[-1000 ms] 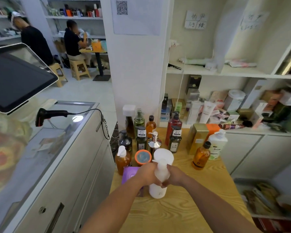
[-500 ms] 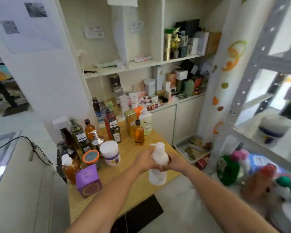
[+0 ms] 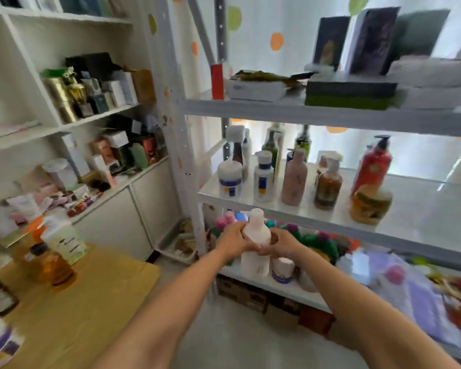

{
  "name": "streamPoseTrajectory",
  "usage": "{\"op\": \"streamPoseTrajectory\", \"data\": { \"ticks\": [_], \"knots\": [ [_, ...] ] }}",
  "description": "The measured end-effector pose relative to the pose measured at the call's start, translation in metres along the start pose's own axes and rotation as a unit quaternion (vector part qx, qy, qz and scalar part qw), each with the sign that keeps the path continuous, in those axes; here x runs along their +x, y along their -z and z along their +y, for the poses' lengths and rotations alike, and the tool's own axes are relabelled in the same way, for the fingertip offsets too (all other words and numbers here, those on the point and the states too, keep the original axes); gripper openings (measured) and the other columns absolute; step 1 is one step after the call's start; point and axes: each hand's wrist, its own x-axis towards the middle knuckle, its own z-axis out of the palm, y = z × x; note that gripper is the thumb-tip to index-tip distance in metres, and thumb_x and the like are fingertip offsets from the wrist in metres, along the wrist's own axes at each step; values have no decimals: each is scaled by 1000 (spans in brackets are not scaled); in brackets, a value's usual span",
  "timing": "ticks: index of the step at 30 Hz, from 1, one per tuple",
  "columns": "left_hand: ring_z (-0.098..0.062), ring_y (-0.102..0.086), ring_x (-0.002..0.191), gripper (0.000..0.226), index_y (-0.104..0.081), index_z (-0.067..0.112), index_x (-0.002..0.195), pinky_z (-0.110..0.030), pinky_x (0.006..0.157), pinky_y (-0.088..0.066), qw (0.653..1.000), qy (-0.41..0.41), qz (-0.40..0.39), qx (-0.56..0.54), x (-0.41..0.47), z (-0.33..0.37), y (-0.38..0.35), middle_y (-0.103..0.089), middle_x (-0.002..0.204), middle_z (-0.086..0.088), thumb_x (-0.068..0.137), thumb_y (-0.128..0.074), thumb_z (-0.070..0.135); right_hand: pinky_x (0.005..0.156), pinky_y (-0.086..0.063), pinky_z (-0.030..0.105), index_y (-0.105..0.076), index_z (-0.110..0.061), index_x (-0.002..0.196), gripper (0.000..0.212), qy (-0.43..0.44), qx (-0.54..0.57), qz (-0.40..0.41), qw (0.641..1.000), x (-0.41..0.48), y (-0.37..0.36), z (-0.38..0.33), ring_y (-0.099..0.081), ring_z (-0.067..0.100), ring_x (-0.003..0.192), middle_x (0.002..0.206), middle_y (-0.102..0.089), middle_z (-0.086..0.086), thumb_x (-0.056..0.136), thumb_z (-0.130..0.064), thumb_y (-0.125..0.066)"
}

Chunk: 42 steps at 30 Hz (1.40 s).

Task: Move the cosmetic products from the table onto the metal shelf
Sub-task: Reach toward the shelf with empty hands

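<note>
Both the left hand (image 3: 232,241) and right hand (image 3: 282,245) are holding a white bottle (image 3: 254,262) upright, fingers clamped round its middle, in front of the metal shelf (image 3: 423,209).

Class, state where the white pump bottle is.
In the head view, the white pump bottle is centre frame, gripped upright between the left hand and right hand, in front of the metal shelf, below its bottle-lined tier.

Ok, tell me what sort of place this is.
Probably a small cosmetics shop or its stockroom: a metal shelf lined with toiletry bottles, white wall shelves packed with boxed cosmetics, and a wooden table holding more bottles.
</note>
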Motion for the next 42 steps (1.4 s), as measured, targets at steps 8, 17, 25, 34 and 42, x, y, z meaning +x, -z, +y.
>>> {"op": "streamPoseTrajectory", "data": {
  "ticks": [8,17,25,34,42],
  "knots": [
    [-21,-59,106,60,-59,12,119,-34,92,-50,987,-126,-104,1,56,148,-136,-63,116,-7,67,-86,26,90,-54,41,-54,-15,118,48,-52,55,80,994,-57,178,103,-60,23,104,110,-62,7,76,-18,-77],
    [-27,-61,101,57,-58,8,116,-35,88,-49,963,-230,-133,38,78,264,-254,-65,111,-11,72,-82,33,73,-55,32,-56,-4,118,51,-58,24,193,979,-109,301,186,-59,28,97,105,-62,13,72,-5,-78],
    [-27,-61,105,61,-54,11,123,-35,87,-47,951,-259,-132,103,116,322,-304,-65,116,-10,75,-79,39,72,-53,30,-55,-4,115,49,-55,41,265,962,-104,363,226,-57,27,96,103,-60,12,72,-6,-78],
    [-27,-62,100,51,-55,12,118,-39,88,-50,954,-236,-125,137,189,345,-325,-65,111,-8,78,-74,38,88,-49,37,-55,-6,118,51,-36,15,275,961,-47,404,247,-55,24,99,106,-59,7,74,-18,-79],
    [-27,-62,100,49,-59,12,117,-39,87,-51,951,-232,-99,181,258,368,-331,-66,109,-8,78,-72,37,89,-52,48,-61,-8,112,45,-33,4,273,961,12,454,249,-61,28,101,104,-64,7,71,-13,-80]
  ]
}}
